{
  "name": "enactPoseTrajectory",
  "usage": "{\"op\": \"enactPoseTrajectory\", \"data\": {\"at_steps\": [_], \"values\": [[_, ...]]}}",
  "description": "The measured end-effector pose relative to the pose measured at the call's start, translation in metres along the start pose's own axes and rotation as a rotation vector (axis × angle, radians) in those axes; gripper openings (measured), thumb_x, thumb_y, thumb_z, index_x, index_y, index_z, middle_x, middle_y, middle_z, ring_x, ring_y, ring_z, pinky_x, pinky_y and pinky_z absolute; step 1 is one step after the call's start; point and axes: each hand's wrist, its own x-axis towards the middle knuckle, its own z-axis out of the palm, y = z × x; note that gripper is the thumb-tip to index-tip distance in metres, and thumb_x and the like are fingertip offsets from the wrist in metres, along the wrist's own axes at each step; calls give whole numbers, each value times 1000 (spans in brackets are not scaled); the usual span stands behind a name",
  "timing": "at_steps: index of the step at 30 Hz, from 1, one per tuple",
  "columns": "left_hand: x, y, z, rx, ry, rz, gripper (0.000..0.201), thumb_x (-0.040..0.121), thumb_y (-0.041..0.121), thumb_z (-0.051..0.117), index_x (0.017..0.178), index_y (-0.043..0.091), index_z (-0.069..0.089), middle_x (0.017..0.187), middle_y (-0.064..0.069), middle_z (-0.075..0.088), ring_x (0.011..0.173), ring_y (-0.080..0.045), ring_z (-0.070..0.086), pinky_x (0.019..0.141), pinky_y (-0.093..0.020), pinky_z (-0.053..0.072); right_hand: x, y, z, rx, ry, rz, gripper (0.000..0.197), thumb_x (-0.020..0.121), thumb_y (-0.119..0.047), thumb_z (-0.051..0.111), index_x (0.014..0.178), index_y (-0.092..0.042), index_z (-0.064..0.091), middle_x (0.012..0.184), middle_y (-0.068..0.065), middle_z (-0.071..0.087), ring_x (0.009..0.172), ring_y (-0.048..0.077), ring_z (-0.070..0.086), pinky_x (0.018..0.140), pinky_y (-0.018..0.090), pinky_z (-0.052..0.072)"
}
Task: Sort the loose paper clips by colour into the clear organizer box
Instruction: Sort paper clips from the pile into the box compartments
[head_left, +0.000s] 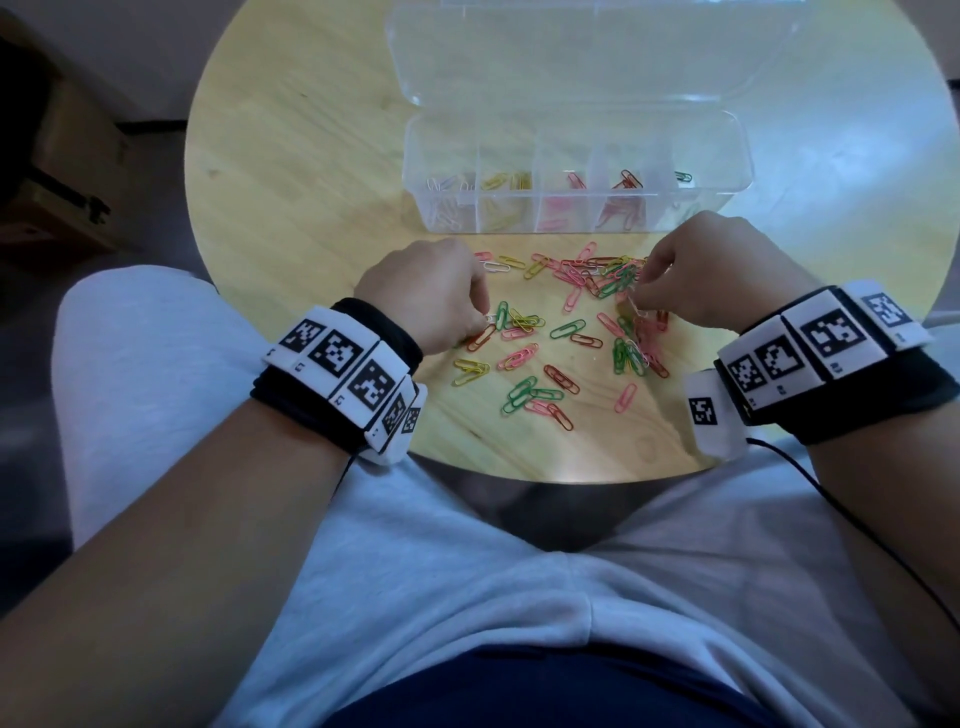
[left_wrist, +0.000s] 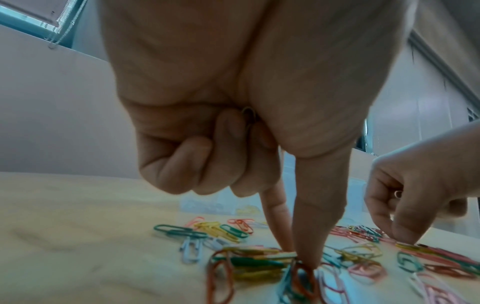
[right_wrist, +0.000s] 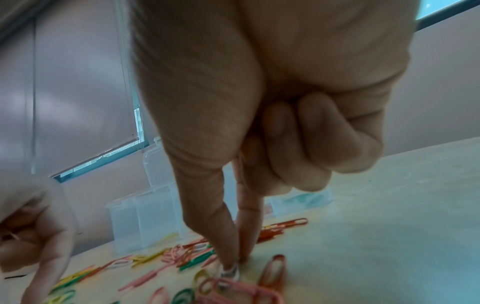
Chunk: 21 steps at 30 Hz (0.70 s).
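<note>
- While both hands worked over the round wooden table (head_left: 291, 171), loose paper clips (head_left: 561, 338) lay scattered near the table's front edge.
- Left hand (head_left: 423, 296): outer fingers curled on a tucked clip (left_wrist: 248, 115); thumb and forefinger pressed down on the pile.
- Right hand (head_left: 711, 270): thumb and forefinger pinched a white clip (right_wrist: 231, 271).
- Clear organizer box (head_left: 576, 156): lid open, behind the pile, its compartments holding white, yellow, pink, red and green clips.

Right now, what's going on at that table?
A person is sorting paper clips. Both hands work the loose pile on the round wooden table: the left hand and right hand each pinch a whitish clip, with more tucked in the palm. The open organizer box already holds white, yellow, pink, red and green clips.
</note>
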Motion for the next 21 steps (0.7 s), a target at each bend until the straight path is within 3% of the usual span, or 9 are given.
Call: {"op": "enactPoseTrajectory", "data": {"at_steps": [5,8,11,14,16,19,21], "values": [[0,3,1,-7,17,-8,6,80,27,69,74,28,71,78,8,61,83,-18,60,69,-29,45,-4,1,-4,19,-2,11,22,69,-44,83,66,-30,66,68,-3,61,64,9,54,55,26,38],[2,1,1,-20,22,-7,10,83,26,65,76,28,72,73,11,61,81,-17,60,68,-28,43,-5,-1,-2,10,-9,6,18,71,-36,82,64,-29,67,65,-2,62,64,13,57,58,26,40],[4,-3,0,-79,8,-1,12,86,26,65,77,28,73,67,17,56,73,-11,57,66,-27,39,-5,-4,2,0,-20,-1,17,73,-29,77,61,-27,66,63,-1,64,64,16,60,62,27,45],[6,-6,-1,-164,-6,-5,10,87,27,68,78,27,73,66,16,58,62,-2,53,62,-25,38,-5,-7,2,10,-56,1,12,74,-28,76,68,-19,71,69,6,68,68,19,61,58,28,47],[6,-6,0,-194,-4,-11,9,86,27,69,79,26,74,67,14,60,58,-2,53,61,-25,38,-5,-7,2,22,-81,-10,16,76,-28,76,70,-14,72,75,10,69,68,20,58,54,26,43],[5,-6,-1,-165,-6,-11,7,84,27,70,78,27,74,64,15,61,57,-2,53,56,-24,38,-7,-7,1,67,-121,-9,21,77,-28,75,62,-17,66,68,7,65,60,15,53,50,24,37],[4,-6,-2,-134,-30,-6,5,79,28,72,74,28,74,60,15,59,59,0,54,52,-23,36,-9,-6,0,89,-131,-11,22,78,-28,72,64,-12,68,68,8,66,58,15,51,51,24,37]]}}
